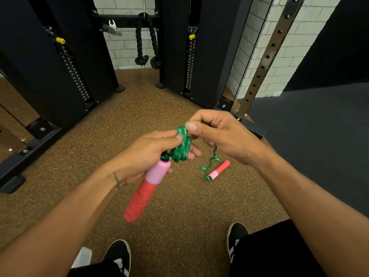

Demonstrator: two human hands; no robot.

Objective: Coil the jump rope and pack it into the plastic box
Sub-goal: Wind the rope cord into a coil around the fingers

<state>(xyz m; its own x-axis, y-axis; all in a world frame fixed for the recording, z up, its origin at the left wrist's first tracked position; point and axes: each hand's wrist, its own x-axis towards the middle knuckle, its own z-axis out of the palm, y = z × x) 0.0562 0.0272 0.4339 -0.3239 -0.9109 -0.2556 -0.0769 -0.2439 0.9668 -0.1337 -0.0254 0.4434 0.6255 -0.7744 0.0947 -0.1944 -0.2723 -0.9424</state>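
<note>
A green jump rope is wound in a tight coil [182, 144] around the fingers of my left hand [151, 154], whose thumb presses on the coil. One pink-and-red handle [146, 188] hangs from that hand toward me. My right hand [217, 132] pinches the free strand at the top of the coil. From it a short loose length [210, 162] drops to the second pink-and-red handle [219, 169], which lies on the floor. A corner of a pale plastic box [82, 256] shows at the bottom left by my left shoe.
Black cable-machine columns [60, 72] with weight stacks stand at left and centre. A perforated steel upright [265, 56] rises at right by a white brick wall. Speckled brown rubber floor [139, 108] lies ahead, a dark mat [319, 126] at right. My two black shoes are at the bottom.
</note>
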